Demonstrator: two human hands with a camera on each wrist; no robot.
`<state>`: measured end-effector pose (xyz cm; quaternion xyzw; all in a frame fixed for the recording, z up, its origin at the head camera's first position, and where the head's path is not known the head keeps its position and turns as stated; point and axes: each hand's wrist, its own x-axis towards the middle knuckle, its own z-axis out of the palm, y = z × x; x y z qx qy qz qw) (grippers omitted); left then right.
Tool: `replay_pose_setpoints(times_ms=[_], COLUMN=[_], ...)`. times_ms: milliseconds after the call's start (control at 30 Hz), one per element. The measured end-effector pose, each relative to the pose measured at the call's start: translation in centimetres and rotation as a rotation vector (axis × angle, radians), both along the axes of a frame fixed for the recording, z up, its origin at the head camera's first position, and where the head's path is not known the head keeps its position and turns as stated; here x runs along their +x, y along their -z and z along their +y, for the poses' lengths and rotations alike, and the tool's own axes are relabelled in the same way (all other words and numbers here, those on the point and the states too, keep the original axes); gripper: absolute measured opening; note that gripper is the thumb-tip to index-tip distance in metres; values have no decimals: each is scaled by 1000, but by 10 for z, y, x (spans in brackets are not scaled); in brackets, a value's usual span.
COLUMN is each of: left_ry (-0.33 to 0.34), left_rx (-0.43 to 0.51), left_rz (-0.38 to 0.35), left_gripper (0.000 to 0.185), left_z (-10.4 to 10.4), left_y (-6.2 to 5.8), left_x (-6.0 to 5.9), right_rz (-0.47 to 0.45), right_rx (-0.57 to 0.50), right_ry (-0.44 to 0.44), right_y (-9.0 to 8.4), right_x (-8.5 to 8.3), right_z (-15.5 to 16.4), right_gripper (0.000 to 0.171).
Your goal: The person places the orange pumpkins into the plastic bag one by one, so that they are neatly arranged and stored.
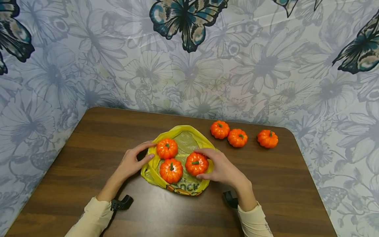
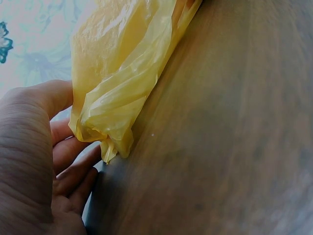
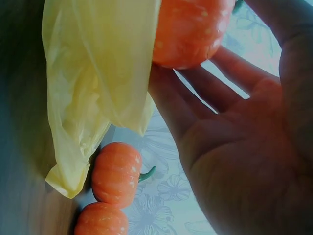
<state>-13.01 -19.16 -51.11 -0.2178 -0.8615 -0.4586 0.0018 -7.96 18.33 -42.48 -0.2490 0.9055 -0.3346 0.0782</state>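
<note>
A crumpled yellow plastic bag [image 1: 186, 141] lies on the brown table [image 1: 88, 158] with three small orange pumpkins on it. My right hand [image 1: 204, 163] grips the right-hand pumpkin [image 1: 196, 163]; in the right wrist view that pumpkin [image 3: 190, 29] sits against my fingers [image 3: 195, 88] beside the yellow bag [image 3: 93, 73]. My left hand [image 1: 151, 151] pinches the bag's left edge between thumb and fingers, next to the upper pumpkin [image 1: 167, 148]. In the left wrist view the bag's fold [image 2: 117, 98] lies against the thumb of my left hand [image 2: 68, 122]. A third pumpkin [image 1: 171, 170] rests at the bag's front.
Three more pumpkins stand in a row on the bare table behind and right of the bag: one [image 1: 219, 129], another [image 1: 237, 137], the last [image 1: 267, 138]. A flowered sheet with butterflies [image 1: 189, 19] surrounds the table. The table's rounded corners lie at the back.
</note>
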Motion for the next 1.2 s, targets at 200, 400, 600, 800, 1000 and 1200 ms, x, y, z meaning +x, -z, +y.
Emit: replay_pose_setpoints(times_ms=[200, 400, 600, 800, 1000, 1200], left_ry=[0, -3, 3, 12, 9, 15], left_rx=[0, 2, 2, 11, 0, 5], left_rz=[3, -8, -6, 4, 9, 3], left_gripper=[47, 47, 46, 46, 45, 45], left_z=[0, -1, -1, -1, -2, -3], left_y=[2, 1, -1, -1, 1, 1], left_x=[-1, -1, -2, -6, -11, -15], right_rz=[-50, -116, -181, -225, -243, -234], right_rx=[29, 20, 26, 24, 6, -3], right_ry=[-50, -78, -106, -120, -160, -192], right_y=[3, 3, 3, 4, 3, 7], right_x=[1, 1, 1, 0, -1, -3], right_z=[-2, -8, -11, -14, -16, -19], right_gripper=[79, 79, 78, 77, 76, 76])
